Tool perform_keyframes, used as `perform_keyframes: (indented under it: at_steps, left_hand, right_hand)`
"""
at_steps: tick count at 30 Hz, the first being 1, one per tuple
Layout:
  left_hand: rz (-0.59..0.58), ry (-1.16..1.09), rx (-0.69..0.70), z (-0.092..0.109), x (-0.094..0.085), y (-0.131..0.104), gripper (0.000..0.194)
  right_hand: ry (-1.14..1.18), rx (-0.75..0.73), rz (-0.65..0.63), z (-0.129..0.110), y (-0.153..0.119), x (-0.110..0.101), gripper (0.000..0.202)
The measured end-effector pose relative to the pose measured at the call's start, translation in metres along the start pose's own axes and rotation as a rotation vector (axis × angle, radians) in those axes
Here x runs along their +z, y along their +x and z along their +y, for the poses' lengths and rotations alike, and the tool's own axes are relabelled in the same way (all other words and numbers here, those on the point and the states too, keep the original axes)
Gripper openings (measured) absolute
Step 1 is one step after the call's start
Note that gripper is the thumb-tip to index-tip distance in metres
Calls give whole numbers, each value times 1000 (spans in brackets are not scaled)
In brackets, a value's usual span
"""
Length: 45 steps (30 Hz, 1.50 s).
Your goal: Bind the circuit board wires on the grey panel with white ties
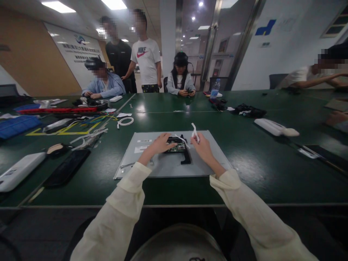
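A black frame (186, 158) with a green circuit board (180, 147) lies on a flat grey panel (163, 171). My left hand (160, 144) grips its left end, thumb over the board and fingers by the back edge. To the right of the frame, my right hand (201, 145) is closed in a pinch on a white strip (194, 129), which sticks up above the fingers. Another thin white strip (182, 140) extends over the board; whether the two are joined I cannot tell. A small wrench (127, 165) rests on the panel near my left wrist.
A white cable coil (125, 121), a black pouch (67, 168) and a white case (21, 172) lie to the left. Blue bins (19, 127) stand farther left. At right are a white device (272, 127) and black cables (248, 110). Several people are around the green table (244, 145).
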<state>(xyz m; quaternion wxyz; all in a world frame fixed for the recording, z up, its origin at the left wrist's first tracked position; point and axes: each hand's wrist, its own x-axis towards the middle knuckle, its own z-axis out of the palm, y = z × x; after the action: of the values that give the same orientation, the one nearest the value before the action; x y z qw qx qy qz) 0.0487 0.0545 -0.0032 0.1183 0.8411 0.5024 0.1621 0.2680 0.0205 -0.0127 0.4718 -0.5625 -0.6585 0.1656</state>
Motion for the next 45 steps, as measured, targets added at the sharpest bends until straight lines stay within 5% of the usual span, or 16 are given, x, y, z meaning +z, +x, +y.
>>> perform_keyframes:
  at_steps: [5,13,19,23,30,36,45]
  left_hand:
    - [-87,-7,-23,3,8,-9,77]
    - [-12,-60,-16,-1,12,-9,86]
    - [244,-400,-135,16,-8,-9,43]
    - [227,-771,-238,30,-15,-12,33]
    - [-67,-1067,-194,44,-8,-25,43]
    - [11,-933,-182,46,-4,-27,30]
    - [87,-550,-110,59,14,-31,31]
  right_hand:
    - [125,75,5,1,1,2,17]
    - [579,156,-199,-14,-1,-1,29]
    - [757,161,-318,-20,-4,-1,27]
    - [783,152,-391,-24,-7,-3,26]
    - [735,118,-508,-24,-9,-5,27]
    - [612,82,-457,-24,-7,-7,30]
    - [90,34,-285,-8,-18,-14,21]
